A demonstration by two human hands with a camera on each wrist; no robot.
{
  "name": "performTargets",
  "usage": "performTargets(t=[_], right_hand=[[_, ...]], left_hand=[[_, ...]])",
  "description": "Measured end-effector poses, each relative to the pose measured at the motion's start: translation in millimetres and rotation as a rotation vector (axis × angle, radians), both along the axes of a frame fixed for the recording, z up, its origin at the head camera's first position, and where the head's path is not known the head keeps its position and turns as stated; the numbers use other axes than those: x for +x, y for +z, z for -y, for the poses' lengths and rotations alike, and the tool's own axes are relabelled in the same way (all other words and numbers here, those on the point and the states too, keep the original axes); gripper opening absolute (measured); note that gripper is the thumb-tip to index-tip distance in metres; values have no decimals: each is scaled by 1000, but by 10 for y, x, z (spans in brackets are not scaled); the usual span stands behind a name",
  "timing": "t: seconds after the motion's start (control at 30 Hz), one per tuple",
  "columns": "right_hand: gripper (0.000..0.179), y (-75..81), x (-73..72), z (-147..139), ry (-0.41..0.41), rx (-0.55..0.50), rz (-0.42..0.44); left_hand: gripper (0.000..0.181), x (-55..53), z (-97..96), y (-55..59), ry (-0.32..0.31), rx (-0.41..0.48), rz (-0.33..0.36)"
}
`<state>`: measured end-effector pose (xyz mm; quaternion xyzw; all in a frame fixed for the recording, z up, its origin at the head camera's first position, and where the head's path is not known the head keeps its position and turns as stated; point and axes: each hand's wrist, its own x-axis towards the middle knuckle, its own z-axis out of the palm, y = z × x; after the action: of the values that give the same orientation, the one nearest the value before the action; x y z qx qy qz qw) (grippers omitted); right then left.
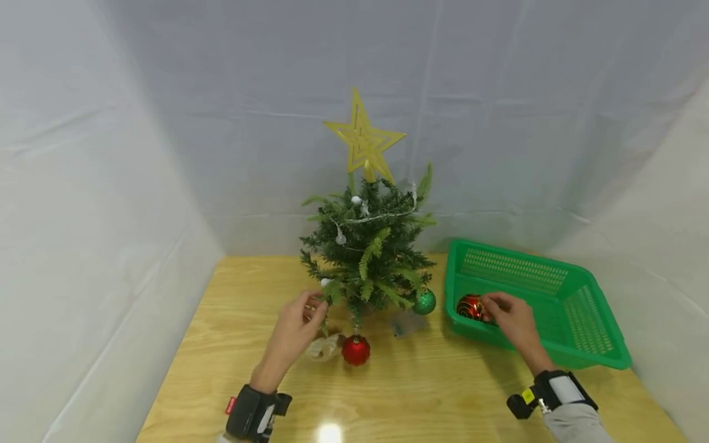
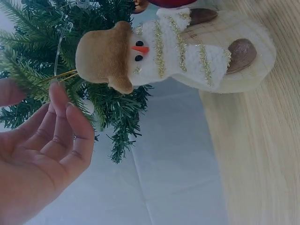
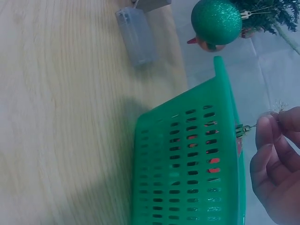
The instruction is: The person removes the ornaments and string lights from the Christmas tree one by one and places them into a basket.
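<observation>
My left hand [image 1: 296, 326] is at the lower left branches of a small artificial Christmas tree [image 1: 376, 261]. A snowman ornament [image 2: 154, 49] with a tan hat hangs there on a gold loop. One fingertip is right at the loop, while the thumb stands apart from the fingers. On the right, my right hand [image 1: 512, 317] pinches the hanging cord of a red Christmas ball [image 1: 469, 307] with gold swirls, over the near left corner of a green plastic basket [image 1: 600, 307]. Through the basket's slots, parts of the red ball show in the right wrist view.
A gold star [image 1: 362, 138] tops the tree, and a light string [image 1: 382, 216] winds around it. A green glitter ball [image 1: 424, 301] and a plain red ball [image 1: 356, 351] hang low. A clear plastic box [image 3: 136, 37] lies by the tree's base. White sheeting surrounds the table.
</observation>
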<state>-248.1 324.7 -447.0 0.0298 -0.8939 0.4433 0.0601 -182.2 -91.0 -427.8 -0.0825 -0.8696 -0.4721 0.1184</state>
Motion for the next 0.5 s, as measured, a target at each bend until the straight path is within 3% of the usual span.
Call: performTargets(t=[0.5], right_hand=[[28,-99,-50,56,29,53,-30]], left_hand=[[27,-4,-19,15,-25,-18,-8]])
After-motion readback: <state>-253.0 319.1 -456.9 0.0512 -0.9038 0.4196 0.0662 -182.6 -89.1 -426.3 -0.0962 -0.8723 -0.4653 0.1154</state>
